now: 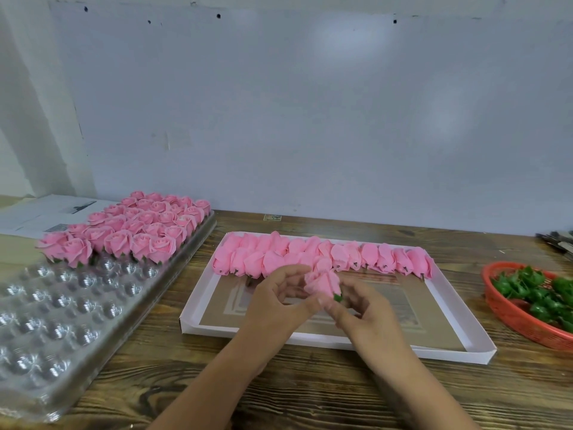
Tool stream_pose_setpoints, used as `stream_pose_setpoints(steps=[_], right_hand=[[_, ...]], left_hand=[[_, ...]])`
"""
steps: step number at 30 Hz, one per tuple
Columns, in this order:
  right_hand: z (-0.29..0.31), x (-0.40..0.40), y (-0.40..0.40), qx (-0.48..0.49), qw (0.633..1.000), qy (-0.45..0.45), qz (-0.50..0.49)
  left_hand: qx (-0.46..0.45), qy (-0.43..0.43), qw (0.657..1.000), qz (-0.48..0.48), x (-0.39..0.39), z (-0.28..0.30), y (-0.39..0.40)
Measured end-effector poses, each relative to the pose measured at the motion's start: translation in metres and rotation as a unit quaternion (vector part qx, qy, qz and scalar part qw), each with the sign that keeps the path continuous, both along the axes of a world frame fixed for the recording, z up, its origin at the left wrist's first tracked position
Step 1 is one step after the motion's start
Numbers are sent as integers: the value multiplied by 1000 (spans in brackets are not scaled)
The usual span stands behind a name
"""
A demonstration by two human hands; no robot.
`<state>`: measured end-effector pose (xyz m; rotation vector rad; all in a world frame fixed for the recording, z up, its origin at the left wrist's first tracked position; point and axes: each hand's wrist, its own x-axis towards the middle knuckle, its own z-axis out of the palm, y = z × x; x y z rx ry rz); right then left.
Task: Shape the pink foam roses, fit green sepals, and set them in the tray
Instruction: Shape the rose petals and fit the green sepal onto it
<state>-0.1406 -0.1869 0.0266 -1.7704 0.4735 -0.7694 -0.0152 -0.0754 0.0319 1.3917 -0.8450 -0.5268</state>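
Observation:
A pink foam rose is held between both hands above the white cardboard box lid. My left hand pinches its petals from the left. My right hand holds its base, where a green sepal shows. Several unshaped pink roses lie in rows along the lid's far side. The clear plastic tray at left carries several finished roses in its far cells.
A red basket with several green sepals stands at the right edge. Newspaper lies at the far left. Dark tools lie at the far right. A pale wall backs the wooden table.

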Motion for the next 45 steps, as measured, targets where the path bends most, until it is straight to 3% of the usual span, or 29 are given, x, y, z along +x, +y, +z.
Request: stream_pose_setpoints(steps=[5,14,20,24,28,39,45], right_hand=[[6,-4,5,88,991,-27,94],[0,1,6,-9,993,28,112],[-3,0,9,2,986,57,155],[-5,1,13,-90,985,84,125],[-6,2,16,-130,981,85,115],[-5,0,18,-125,988,59,67],[-4,-1,13,-121,984,85,97]], left_hand=[[-1,-9,1000,-21,0,3,1],[10,-20,1000,-13,2,3,2],[-30,-29,999,-20,1,3,2],[-84,-48,995,-38,-5,8,4],[-55,-56,995,-59,-6,6,4],[27,-75,990,-120,1,-1,3],[-47,-22,992,-116,-2,11,7]])
